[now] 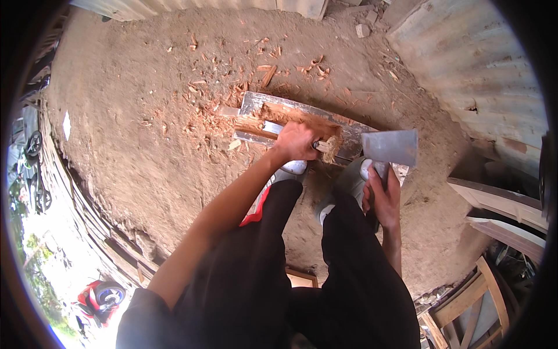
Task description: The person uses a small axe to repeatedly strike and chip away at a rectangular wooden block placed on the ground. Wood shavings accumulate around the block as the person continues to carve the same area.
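1. Two hands: the fingers of the left hand are wrapped around one chisel-like tool, its flat metal blade pointing left and its frayed wooden end showing on the right.
2. The fingers of the right hand are curled round the handle of one hatchet, close below its broad metal head.
3. One hollowed wooden piece lies on the ground beyond the feet; the left hand and the chisel-like tool are over it.
4. Two shoes stand close on its near side.
5. Wood chips (too many to count) litter the bare brown earth ground, thickest left of the piece.
6. Around: corrugated metal sheets at right, one wooden frame lower right, one red motorcycle lower left.
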`<control>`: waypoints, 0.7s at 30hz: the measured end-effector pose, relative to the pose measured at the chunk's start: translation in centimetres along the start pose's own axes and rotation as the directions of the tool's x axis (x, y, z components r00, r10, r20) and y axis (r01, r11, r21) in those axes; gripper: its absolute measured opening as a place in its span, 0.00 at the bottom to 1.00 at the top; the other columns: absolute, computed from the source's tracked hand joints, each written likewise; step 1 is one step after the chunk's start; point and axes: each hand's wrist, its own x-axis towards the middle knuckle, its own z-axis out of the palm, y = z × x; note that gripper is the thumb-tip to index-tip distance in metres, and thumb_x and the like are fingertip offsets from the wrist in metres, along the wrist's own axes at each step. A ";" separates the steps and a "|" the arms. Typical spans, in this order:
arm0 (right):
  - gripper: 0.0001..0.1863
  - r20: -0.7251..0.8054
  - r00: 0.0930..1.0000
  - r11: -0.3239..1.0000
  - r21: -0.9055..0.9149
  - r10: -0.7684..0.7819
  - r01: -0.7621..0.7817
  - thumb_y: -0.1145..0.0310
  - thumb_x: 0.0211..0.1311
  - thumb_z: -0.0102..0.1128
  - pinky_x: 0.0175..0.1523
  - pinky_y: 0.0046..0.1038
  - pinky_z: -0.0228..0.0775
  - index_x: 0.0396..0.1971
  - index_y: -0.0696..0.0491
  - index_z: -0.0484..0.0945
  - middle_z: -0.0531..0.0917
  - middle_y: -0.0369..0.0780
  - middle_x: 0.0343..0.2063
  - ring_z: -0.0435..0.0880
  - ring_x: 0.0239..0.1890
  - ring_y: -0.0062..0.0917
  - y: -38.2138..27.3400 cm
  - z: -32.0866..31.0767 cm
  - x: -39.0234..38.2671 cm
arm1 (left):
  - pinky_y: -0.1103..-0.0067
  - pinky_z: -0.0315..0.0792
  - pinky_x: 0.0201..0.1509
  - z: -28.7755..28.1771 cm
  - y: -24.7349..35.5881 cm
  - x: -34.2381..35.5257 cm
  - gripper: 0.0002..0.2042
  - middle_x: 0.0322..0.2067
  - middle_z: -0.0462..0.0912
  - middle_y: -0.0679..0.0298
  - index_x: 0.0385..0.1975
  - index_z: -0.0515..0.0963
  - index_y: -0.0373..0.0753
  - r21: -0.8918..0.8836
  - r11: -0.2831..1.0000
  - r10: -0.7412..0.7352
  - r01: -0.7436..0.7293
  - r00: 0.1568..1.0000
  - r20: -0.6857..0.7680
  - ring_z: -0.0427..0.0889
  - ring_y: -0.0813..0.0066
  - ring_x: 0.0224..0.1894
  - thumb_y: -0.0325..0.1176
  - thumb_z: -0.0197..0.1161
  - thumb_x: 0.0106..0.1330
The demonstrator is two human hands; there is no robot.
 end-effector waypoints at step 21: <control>0.17 -0.059 0.998 0.995 0.103 0.018 -0.012 0.57 0.77 0.54 0.19 0.21 0.62 0.49 0.58 0.73 0.72 0.34 0.19 0.69 0.16 0.16 1.5 -3.2 -4.1 | 0.61 0.78 0.34 -4.1 1.8 -1.0 0.13 0.28 0.86 0.58 0.34 0.82 0.41 -0.051 0.993 0.111 -0.110 0.993 0.030 0.87 0.55 0.33 0.36 0.69 0.48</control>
